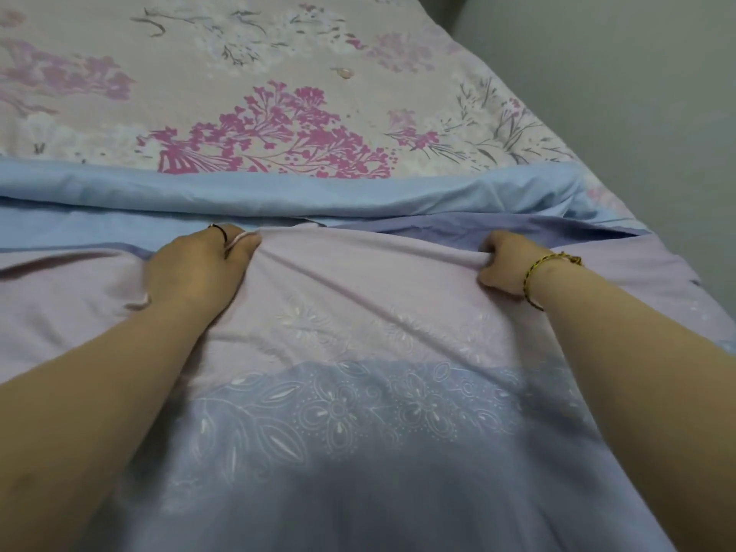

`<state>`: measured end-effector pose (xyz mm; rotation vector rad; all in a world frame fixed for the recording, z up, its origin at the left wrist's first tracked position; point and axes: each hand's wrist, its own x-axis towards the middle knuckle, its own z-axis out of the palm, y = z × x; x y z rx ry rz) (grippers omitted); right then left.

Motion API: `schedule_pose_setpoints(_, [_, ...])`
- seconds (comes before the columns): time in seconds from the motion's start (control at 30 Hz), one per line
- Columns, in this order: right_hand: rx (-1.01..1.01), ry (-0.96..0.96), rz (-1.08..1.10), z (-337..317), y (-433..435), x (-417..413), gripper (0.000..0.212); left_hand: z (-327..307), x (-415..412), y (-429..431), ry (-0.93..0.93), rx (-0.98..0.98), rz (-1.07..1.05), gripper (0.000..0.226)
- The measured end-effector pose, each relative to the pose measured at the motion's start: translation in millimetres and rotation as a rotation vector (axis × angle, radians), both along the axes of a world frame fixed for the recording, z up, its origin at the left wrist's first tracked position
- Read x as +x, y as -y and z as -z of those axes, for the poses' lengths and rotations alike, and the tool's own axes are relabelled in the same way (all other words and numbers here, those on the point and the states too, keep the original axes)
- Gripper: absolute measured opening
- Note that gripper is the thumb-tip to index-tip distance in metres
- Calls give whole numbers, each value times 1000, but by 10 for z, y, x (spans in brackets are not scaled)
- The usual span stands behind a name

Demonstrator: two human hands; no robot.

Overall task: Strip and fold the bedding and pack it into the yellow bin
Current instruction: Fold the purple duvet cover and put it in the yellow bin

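Bed fills view: floral sheet (pixel 278 73) from 10 to 1 o'clock, grey wall (pixel 657 113) at 2 o'clock. Pale blue band (pixel 298 193) crosses above centre. Embroidered lilac-blue cover (pixel 358 324) spreads from centre to 6 o'clock. Left hand (pixel 199 268) at 9 o'clock and right hand (pixel 504 268) at 3 o'clock, fingers curled, each gripping cover's bunched far edge.

The light is dim, soft and even, with a cool violet cast and no glare. A broad, soft-edged shadow darkens the near middle of the cover (pixel 358 480). The whole picture is slightly soft; the far floral sheet (pixel 278 53) and the near corners are blurrier. The wide lens bows the bed's right edge, beside the dull grey wall (pixel 645 97).
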<state>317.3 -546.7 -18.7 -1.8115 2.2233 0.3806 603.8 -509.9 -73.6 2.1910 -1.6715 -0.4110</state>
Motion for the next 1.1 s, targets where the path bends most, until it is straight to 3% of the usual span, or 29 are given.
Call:
schedule_pose_setpoints(0.07, [-192,-20,28,-57,63,-12,31,8,11,-1,-4,-3,-7,44])
schedule_pose_setpoints(0.17, [-480,128,117,39,11,122,33,39,24,-8,-6,-16,-1,43])
schedule_pose_setpoints(0.27, [-363,248,16,300,-173,448,59,81,21,-9,56,-20,-5,43])
schedule_pose_setpoints(0.37, [-258,231,-2,544,-714,858,61,74,-3,5,107,-42,13,40])
schedule_pose_setpoints(0.43, [-293,239,-106,702,-1303,1219,75,84,-1,-6,127,-89,55,38])
schedule_pose_setpoints(0.53, [-277,261,-224,905,-1770,1526,67,117,51,-49,124,-155,123,42])
schedule_pose_setpoints(0.63, [-187,265,-222,897,-1758,1531,64,51,76,-256,170,-85,209,53])
schedule_pose_setpoints(0.77, [-138,147,-263,824,-1694,1500,81,5,242,-1008,244,30,267,56])
schedule_pose_setpoints(0.87, [116,204,-193,548,-1773,1557,62,-134,822,-1939,179,161,93,64])
schedule_pose_setpoints(0.93, [147,197,-180,397,-1966,1625,57,-266,1294,-2587,77,339,-191,88])
schedule_pose_setpoints(1.0, [208,198,-177,245,-2285,1792,56,-369,1784,-3266,150,456,-376,103])
schedule_pose_setpoints(1.1, [193,214,-199,120,-2614,2232,60,-481,2465,-3803,268,440,-531,77])
